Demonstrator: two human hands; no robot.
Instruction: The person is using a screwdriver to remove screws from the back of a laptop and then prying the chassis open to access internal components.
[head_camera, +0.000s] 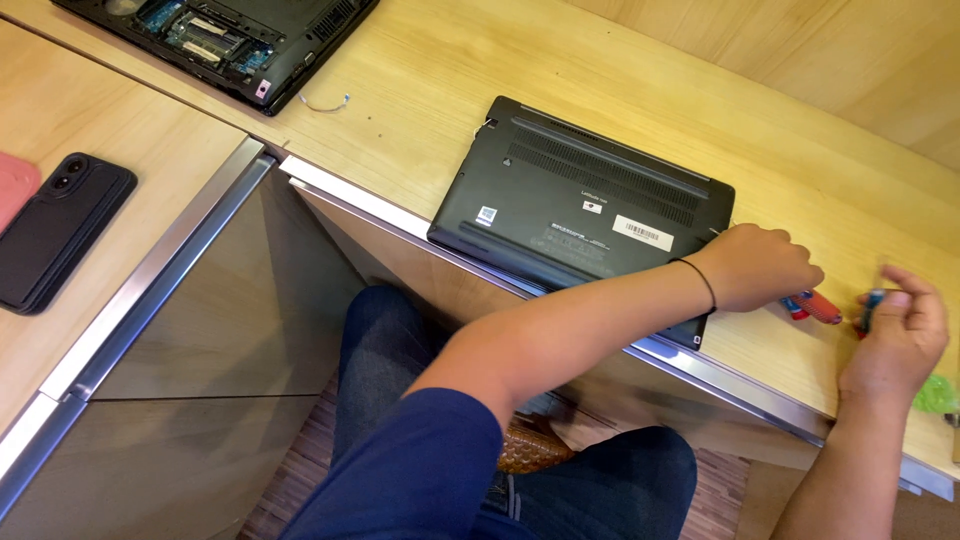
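- On the wooden counter (600, 70) in front of the seated person, a closed black laptop (580, 215) lies upside down, its near edge hanging a little over the counter's metal lip.
- The left hand (760, 268) reaches across the laptop's right corner, its fingers curled down and pressed together by a red-handled screwdriver (815, 306); I cannot tell for sure whether they grip it or only rest against it.
- The right hand (898, 335) hovers just beside it, fingers pinching a small blue and red tool (868, 308), blurred here.
- Something bright green (936, 394) sits by the right wrist, at the counter's edge.
- Farther off, a second laptop (225, 40) lies opened up with its boards bare, a loose bit of wire (325, 102) beside it, and a black phone (55, 230) rests on the lower surface to the left.
- Risks as I judge them: the left forearm lies over the overhanging laptop, so a nudge could tip it toward the lap; the screwdriver could roll off the edge if let go carelessly.
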